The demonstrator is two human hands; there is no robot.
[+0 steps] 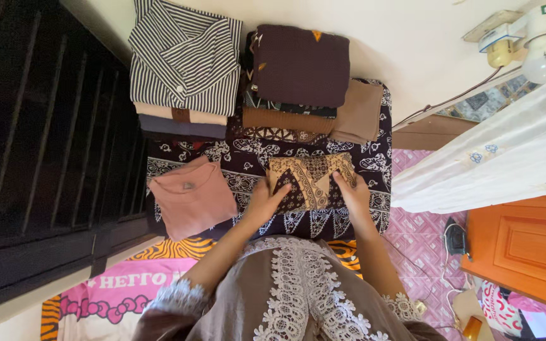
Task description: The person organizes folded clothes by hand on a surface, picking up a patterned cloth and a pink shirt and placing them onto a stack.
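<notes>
A small folded batik cloth (311,179), tan with dark patterned parts, lies on a dark batik sheet (248,165) spread in front of me. My left hand (265,201) presses on the cloth's left edge, fingers flat and together. On the cloth's right edge rests my right hand (352,191), fingers bent over it. Both hands touch the cloth from opposite sides. Left of my left hand lies a folded pink shirt (192,197).
Behind the cloth stand two stacks of folded clothes: a striped shirt (184,55) tops the left stack, a dark maroon piece (299,63) tops the right. A dark wooden bed frame (39,139) runs along the left. A white curtain (494,158) and an orange door (526,243) are at right.
</notes>
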